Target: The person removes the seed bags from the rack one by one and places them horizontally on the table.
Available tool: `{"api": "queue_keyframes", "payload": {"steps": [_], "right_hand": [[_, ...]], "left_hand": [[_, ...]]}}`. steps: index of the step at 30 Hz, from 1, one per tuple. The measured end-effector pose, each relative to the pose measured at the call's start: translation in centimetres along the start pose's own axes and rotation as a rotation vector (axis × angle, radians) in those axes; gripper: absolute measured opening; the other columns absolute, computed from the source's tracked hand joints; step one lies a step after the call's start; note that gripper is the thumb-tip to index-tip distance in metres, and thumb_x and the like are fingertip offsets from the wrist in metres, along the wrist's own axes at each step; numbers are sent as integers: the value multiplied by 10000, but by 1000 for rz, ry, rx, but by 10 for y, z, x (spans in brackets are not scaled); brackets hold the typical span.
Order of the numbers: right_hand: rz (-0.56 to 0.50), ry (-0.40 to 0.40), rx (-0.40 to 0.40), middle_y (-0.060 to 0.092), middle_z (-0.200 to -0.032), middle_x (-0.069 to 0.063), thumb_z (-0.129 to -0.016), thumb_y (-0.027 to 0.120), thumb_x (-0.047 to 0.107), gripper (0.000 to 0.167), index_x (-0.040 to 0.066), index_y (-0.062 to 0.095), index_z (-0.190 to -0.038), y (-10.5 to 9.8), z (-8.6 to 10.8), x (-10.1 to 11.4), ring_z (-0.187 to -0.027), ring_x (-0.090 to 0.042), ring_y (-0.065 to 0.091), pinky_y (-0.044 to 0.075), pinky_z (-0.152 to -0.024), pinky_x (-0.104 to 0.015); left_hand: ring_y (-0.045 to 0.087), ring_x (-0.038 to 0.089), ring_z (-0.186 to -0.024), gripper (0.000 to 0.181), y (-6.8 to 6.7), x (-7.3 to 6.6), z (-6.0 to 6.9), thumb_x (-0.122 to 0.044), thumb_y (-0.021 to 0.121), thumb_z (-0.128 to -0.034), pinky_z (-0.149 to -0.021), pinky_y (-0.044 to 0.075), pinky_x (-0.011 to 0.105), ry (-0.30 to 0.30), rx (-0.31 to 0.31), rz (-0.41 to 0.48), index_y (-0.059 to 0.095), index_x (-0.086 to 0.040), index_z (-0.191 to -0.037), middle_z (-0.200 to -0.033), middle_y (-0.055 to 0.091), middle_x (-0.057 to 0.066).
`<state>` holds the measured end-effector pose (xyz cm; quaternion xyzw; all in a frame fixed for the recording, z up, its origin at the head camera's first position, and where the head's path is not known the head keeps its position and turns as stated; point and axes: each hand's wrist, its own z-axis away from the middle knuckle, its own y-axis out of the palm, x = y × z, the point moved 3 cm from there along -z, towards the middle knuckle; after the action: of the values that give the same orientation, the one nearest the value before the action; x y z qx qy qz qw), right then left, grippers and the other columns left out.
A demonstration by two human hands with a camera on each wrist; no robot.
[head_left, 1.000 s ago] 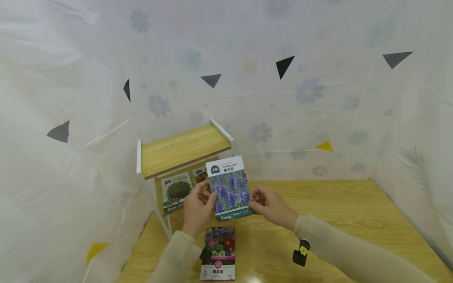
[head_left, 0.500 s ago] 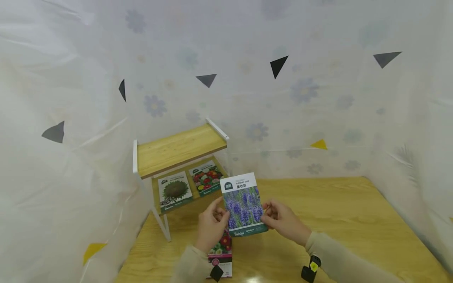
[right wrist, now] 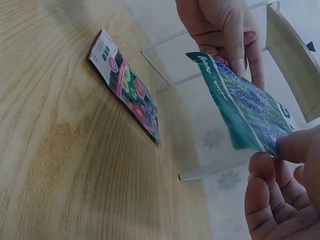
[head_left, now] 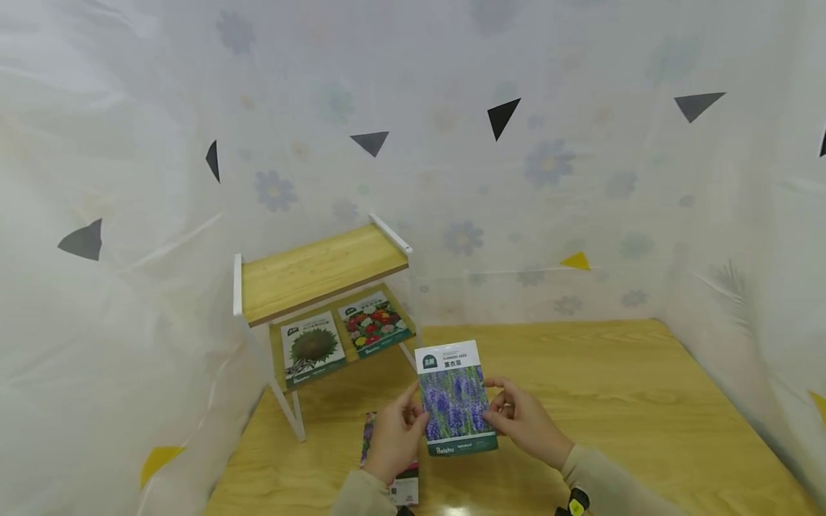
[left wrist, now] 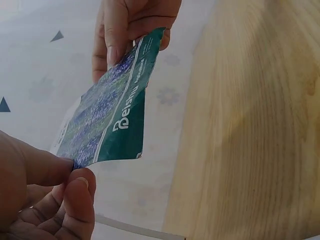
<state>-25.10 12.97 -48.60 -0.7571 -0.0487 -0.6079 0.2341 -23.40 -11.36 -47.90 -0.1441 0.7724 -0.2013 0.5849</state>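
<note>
The left hand (head_left: pixel 395 435) pinches a lavender seed packet (head_left: pixel 454 405) by its left edge, thumb laid on the printed face and fingertips pressed up from behind; the gap between them is no more than the packet's thickness. The right hand (head_left: pixel 525 424) does the same at the opposite edge, its thumb also on the front and its other fingers bent in beneath. Both grips sit along the packet's sides, leaving the white top strip and the green bottom band uncovered. How many fingers of each hand actually bear on the back is hard to say, since the packet and the hands themselves hide part of it. The packet is held above the table (head_left: pixel 613 401), to the right of the shelf (head_left: pixel 323 272) and nearer the person than it, face up and tilted, with its green band toward the person; in the left wrist view that band bends slightly. A second packet, with a pink band (right wrist: pixel 127 87), lies flat on the table in front of the shelf, apart from the held one and partly covered by the left hand in the head view. On the shelf's lower board rest two more, side by side: a sunflower packet (head_left: pixel 316 347) at left and a red-and-yellow flower packet (head_left: pixel 373 326) at right.
</note>
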Motion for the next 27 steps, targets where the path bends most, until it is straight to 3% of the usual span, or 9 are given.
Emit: {"api": "queue_keyframes", "payload": {"steps": [4, 9, 17, 22, 27], "right_hand": [[-27, 6, -5, 572, -934, -184, -958, 598, 103, 574, 59, 328, -1462, 1, 2, 7, -678, -322, 615, 533, -582, -329], [-58, 54, 1, 556, -946, -204, -966, 574, 68, 586, 41, 291, -1478, 1, 3, 8, -680, -342, 609, 517, -570, -328], [-60, 100, 36, 570, -909, -169, -946, 630, 167, 677, 119, 255, -1508, 1, 1, -23, -665, -384, 597, 519, -554, -450], [-89, 142, 68, 568, -900, -161, -943, 631, 149, 684, 73, 247, -1504, 6, 2, -34, -643, -284, 590, 514, -539, -407], [-83, 174, 83, 550, -889, -151, -941, 626, 121, 672, 19, 255, -1492, 10, 5, -36, -616, -214, 554, 497, -512, -355]], "left_hand": [[560, 49, -636, 522, 4, 2, 2, -65, 660, -905, -539, 498, 235, 22, 16, -23, 482, -7, -1392, -813, 584, -61], [506, 43, -617, 469, 10, 5, 9, -72, 662, -906, -506, 455, 222, -12, 42, -17, 522, 41, -1340, -799, 561, -60], [488, 22, -626, 443, 19, 15, 16, -53, 671, -886, -528, 458, 212, -2, 22, -62, 551, 63, -1295, -794, 552, -68], [508, 43, -640, 499, 24, 22, 21, -69, 668, -890, -545, 479, 214, -84, 92, -16, 500, 91, -1331, -831, 528, -36], [507, 62, -589, 607, 29, 26, 24, -160, 722, -868, -477, 457, 227, -156, 154, 28, 468, 106, -1351, -845, 517, -6]]}}
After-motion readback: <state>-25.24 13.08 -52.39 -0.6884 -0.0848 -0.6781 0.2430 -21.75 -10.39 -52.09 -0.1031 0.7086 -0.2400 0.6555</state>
